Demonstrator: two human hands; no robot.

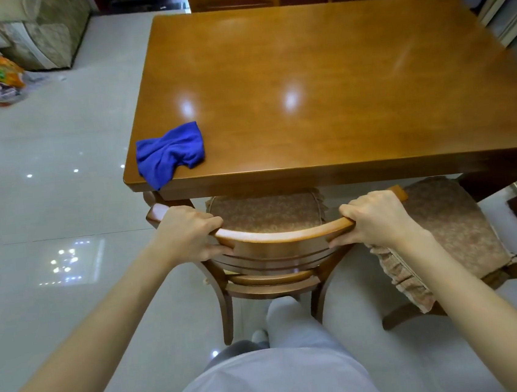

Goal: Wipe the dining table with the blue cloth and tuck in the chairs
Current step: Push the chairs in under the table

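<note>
Worktop [318,77] with chair [276,257] at its near edge; you hold the chair's top rail in both hands.
The glossy wooden worktop fills the upper view. The chair stands at its near left end, seat cushion partly under the edge. A second chair [445,224] stands just beside it on the right, angled. The blue cloth [170,154] lies crumpled on the worktop's near left corner, one tip over the edge. Your left hand [184,232] and right hand [380,218] grip opposite rail ends, fingers [212,224] curled over it.
</note>
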